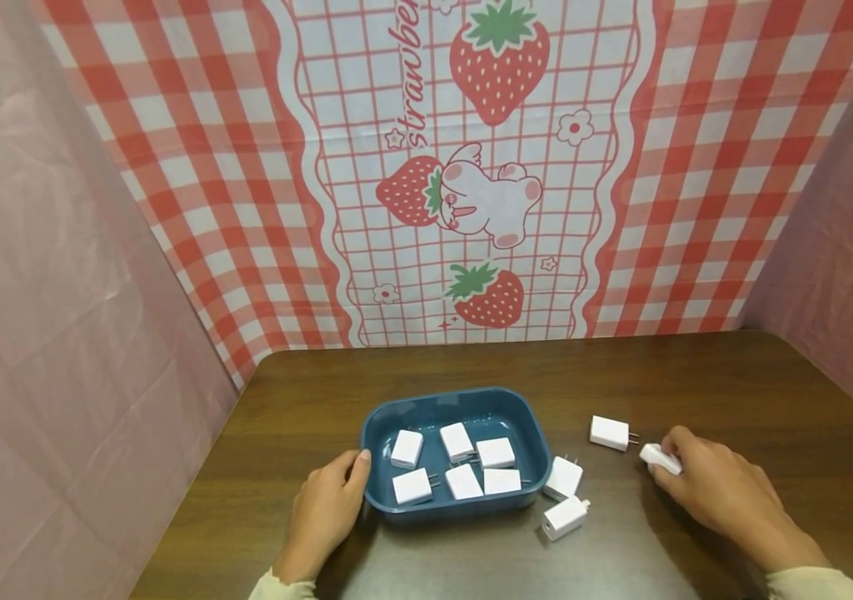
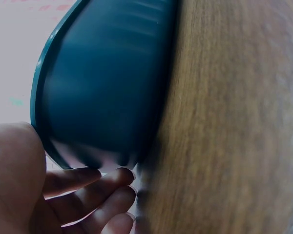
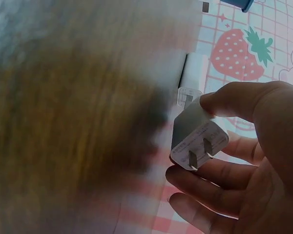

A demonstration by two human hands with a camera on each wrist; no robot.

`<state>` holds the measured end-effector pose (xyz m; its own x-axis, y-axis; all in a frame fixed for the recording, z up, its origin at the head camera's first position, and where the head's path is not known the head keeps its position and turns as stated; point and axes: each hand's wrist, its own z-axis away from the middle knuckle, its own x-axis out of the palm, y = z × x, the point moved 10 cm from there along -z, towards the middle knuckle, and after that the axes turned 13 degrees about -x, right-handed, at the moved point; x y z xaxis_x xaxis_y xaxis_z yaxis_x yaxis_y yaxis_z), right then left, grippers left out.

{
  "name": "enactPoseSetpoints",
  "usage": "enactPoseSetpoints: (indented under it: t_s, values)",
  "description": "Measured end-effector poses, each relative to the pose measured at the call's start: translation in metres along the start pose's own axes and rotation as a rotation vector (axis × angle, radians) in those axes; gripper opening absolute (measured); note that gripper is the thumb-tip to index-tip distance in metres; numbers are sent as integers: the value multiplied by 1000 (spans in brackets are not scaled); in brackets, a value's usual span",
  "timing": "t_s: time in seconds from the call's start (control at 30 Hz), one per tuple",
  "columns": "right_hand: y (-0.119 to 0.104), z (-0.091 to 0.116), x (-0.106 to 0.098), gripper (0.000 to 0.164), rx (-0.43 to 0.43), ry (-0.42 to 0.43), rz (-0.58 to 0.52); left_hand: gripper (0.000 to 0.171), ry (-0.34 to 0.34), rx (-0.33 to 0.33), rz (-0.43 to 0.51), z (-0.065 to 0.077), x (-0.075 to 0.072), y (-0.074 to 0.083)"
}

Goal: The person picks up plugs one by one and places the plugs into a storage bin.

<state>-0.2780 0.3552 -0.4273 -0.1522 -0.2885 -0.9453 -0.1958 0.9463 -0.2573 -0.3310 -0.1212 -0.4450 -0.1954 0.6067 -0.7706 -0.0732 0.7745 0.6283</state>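
My left hand (image 1: 327,506) holds the left end of a dark blue tray (image 1: 456,511). In the left wrist view its thumb lies at the tray's rim and the fingers (image 2: 95,187) are against the outer wall. Several white plug-in chargers lie inside the tray, one of them a charger (image 1: 412,486) at its front left. To the right of the tray, my right hand (image 1: 722,487) pinches a white charger (image 1: 660,460) between thumb and fingers, close over the table. The right wrist view shows this charger's two metal prongs (image 3: 200,153) pointing toward the palm side.
Three more chargers are on the wooden table (image 1: 471,567): a charger (image 1: 610,433) near my right hand, a charger (image 1: 564,478) by the tray's right end, and a charger (image 1: 565,518) in front of it. A strawberry-patterned cloth (image 1: 464,317) hangs behind the table.
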Motion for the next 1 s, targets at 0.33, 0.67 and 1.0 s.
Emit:
enactPoseSetpoints:
  t_s: [0.33, 0.67, 1.0]
  values:
    - [-2, 1, -5, 29, 24, 18, -1, 35, 6, 8, -2, 0, 0, 0]
    - [-8, 3, -11, 39, 38, 83, -13, 37, -8, -5, -9, 0, 1, -1]
    - [-20, 3, -19, 40, 18, 164, -29, 36, 1, 0, -7, 0, 0, -1]
